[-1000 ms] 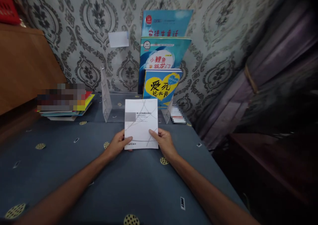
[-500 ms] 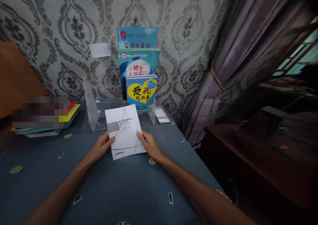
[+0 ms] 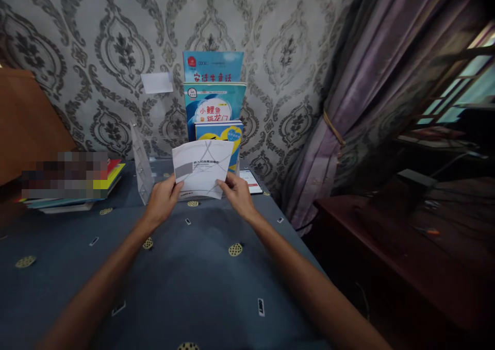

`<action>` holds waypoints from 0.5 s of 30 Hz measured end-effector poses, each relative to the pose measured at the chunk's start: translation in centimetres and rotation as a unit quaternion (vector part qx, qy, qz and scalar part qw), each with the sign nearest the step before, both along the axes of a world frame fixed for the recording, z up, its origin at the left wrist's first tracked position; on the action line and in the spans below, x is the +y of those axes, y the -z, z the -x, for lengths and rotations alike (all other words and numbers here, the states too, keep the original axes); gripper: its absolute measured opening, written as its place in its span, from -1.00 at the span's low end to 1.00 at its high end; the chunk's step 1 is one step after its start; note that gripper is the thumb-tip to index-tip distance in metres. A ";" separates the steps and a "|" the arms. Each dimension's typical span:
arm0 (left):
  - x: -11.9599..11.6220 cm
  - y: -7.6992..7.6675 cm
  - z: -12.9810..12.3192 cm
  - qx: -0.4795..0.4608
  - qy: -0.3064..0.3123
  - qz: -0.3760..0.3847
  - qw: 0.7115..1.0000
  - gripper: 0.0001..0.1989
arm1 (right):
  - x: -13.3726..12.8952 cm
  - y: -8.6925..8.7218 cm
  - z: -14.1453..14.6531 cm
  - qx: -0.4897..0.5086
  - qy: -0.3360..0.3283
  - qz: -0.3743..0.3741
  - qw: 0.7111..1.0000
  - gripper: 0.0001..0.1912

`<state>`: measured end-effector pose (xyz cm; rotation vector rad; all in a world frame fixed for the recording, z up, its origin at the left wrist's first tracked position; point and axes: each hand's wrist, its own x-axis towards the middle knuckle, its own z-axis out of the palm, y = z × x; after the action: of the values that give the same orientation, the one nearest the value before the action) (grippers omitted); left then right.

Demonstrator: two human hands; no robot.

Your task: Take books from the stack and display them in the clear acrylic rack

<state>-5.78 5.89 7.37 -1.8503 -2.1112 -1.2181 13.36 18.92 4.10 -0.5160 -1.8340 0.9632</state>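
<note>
A white booklet with a grey block and dark print on its cover is held between both hands, tilted back and slightly bowed. My left hand pinches its lower left edge, thumb on the cover. At the lower right edge, my right hand grips it the same way. Just behind stands a clear stepped display rack with books in tiers: a blue and yellow book, partly covered by the booklet, a teal book above it, and a light blue book at the top.
A stack of books, partly pixelated, lies at the left of the table. A phone-like white screen lies right of the rack. Patterned wallpaper stands behind; a purple curtain and a dark red desk are on the right.
Both hands have moved the booklet forward and up toward the rack. It now leans back, bows a little, and covers much of the blue and yellow book.
</note>
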 end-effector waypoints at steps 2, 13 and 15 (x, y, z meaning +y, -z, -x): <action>0.0 0.3 0.1 0.000 0.008 0.013 1.000 -0.70 | -0.1 0.3 -0.1 -0.008 0.001 0.003 1.000 -0.74; 0.1 2.5 0.2 -0.106 0.046 -0.012 0.993 -0.74 | -0.8 1.3 -0.4 -0.054 0.025 -0.039 0.998 -0.81; 0.4 1.5 0.1 -0.105 0.051 -0.033 0.993 -0.74 | -0.4 0.5 -0.2 -0.035 0.033 -0.055 0.997 -0.84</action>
<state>-5.86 6.30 5.88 -1.8973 -2.0668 -1.5496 13.54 18.51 3.64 -0.5447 -1.9099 0.8031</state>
